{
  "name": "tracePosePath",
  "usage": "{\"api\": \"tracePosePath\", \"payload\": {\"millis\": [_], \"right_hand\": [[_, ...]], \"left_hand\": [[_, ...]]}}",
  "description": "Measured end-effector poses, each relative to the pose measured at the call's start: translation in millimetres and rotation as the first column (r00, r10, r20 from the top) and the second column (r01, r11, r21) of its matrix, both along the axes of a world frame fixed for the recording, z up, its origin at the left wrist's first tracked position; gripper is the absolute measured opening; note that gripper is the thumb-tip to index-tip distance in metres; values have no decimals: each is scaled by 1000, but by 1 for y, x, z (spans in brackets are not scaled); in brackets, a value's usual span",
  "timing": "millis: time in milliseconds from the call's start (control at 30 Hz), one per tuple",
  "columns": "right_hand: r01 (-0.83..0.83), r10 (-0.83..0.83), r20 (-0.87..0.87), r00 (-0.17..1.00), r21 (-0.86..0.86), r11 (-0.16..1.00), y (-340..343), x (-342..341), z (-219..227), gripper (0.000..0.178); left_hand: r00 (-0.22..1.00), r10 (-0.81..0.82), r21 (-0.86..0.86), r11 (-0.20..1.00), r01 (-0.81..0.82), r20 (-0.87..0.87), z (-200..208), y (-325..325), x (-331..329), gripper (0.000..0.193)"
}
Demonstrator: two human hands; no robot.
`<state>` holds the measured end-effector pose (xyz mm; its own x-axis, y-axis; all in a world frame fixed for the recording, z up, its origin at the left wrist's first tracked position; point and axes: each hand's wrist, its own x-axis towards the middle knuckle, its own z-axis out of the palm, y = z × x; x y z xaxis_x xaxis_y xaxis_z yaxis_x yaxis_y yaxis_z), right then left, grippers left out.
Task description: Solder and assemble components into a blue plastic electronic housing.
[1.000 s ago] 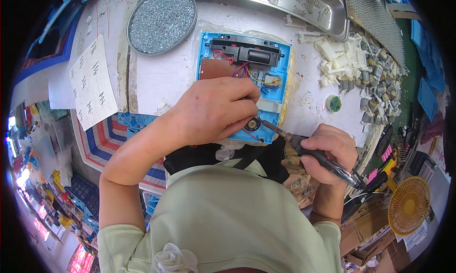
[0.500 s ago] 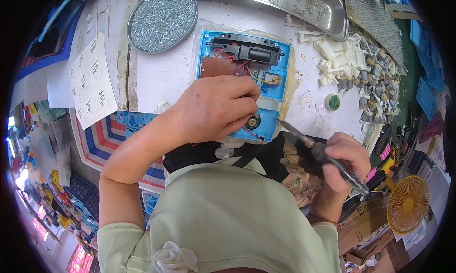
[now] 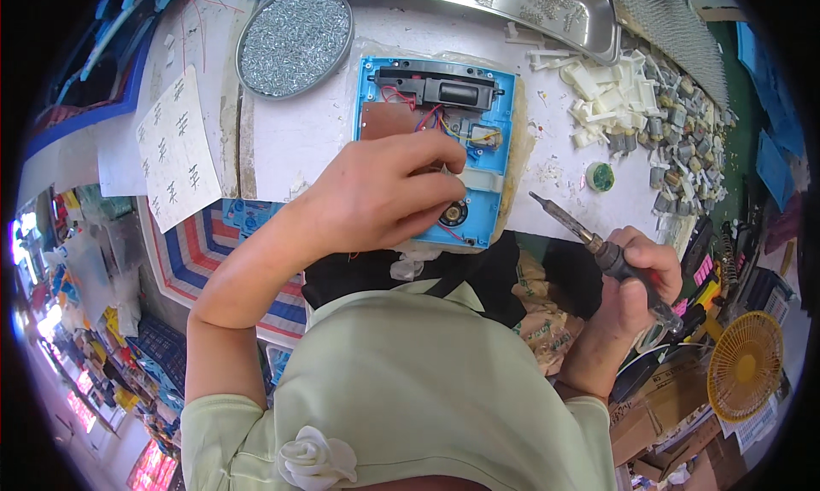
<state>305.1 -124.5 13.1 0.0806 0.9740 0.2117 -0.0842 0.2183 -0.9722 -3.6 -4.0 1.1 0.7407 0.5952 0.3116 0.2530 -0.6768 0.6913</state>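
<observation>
A blue plastic casing point(image 3: 485, 219) lies open on the bench in front of me, with a black module, a brown board, coloured wires and a small round speaker point(image 3: 453, 213) inside. My left hand point(image 3: 389, 188) rests over the casing's left half, its fingers pinched together beside the speaker. Whatever they grip is mostly hidden; a small pale bit shows at the fingertips. My right hand point(image 3: 639, 273) is wrapped round the dark handle of a soldering iron point(image 3: 611, 256). The iron's tip points up and left, apart from the casing's right edge.
Behind the casing stand a round tray of small silver screws point(image 3: 295, 43) and a steel tray point(image 3: 547, 30) with small parts. White plastic pieces point(image 3: 611, 98) and small motors point(image 3: 675, 162) are heaped right, near a green round tub point(image 3: 600, 177). A written sheet point(image 3: 178, 149) lies left.
My right hand has moved right with the soldering iron, whose tip has swung upward and away from the casing's edge. My left hand remains over the casing, fingers slightly shifted.
</observation>
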Motion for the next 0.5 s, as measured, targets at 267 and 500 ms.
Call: {"api": "tracePosePath", "payload": {"millis": [267,500], "right_hand": [[23,-23,-91,996,0,1000,16,2,-4,38],[25,-24,-101,995,9,1000,13,9,-3,38]], "left_hand": [[876,481,132,871,-473,-43,8,5,-4,22],[854,509,163,856,-491,-103,3,6,2,12]]}}
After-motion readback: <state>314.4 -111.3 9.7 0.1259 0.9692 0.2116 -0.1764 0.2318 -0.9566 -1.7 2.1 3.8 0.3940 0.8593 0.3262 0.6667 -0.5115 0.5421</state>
